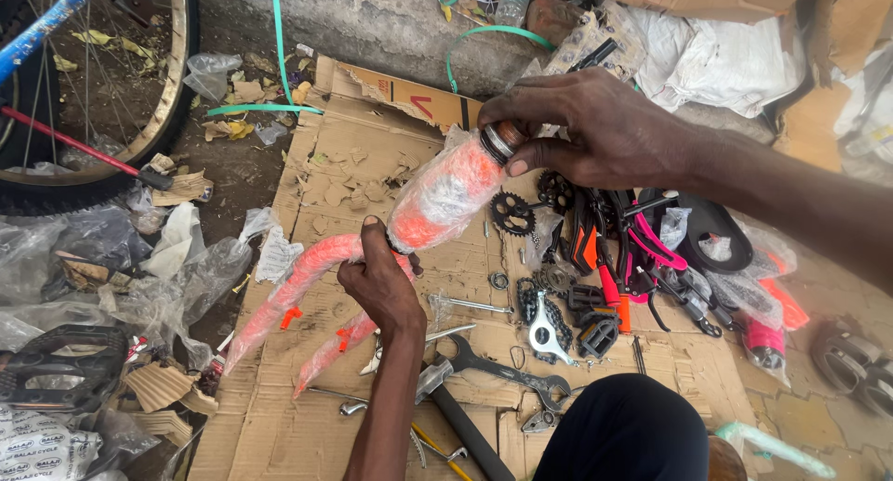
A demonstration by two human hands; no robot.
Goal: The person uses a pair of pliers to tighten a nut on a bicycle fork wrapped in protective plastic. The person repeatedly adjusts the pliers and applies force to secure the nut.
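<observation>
I hold an orange bicycle frame part (pixel 445 194) wrapped in clear plastic, tilted up to the right over a sheet of cardboard (pixel 346 169). My left hand (pixel 381 281) grips it at the junction where two thin wrapped orange tubes (pixel 298 290) run down to the left. My right hand (pixel 586 127) is closed over the metal ring (pixel 500 141) at the tube's upper end, fingers wrapped around it.
Spanners (pixel 502 369), a hammer (pixel 446 407), sprockets (pixel 512 213), a chain (pixel 532 304), black pedals (pixel 595 330) and pink and black parts (pixel 651 248) lie on the cardboard at right. A bicycle wheel (pixel 163 109) stands at upper left. Plastic wrapping (pixel 139 276) litters the left. My dark-clad knee (pixel 628 434) is at the bottom.
</observation>
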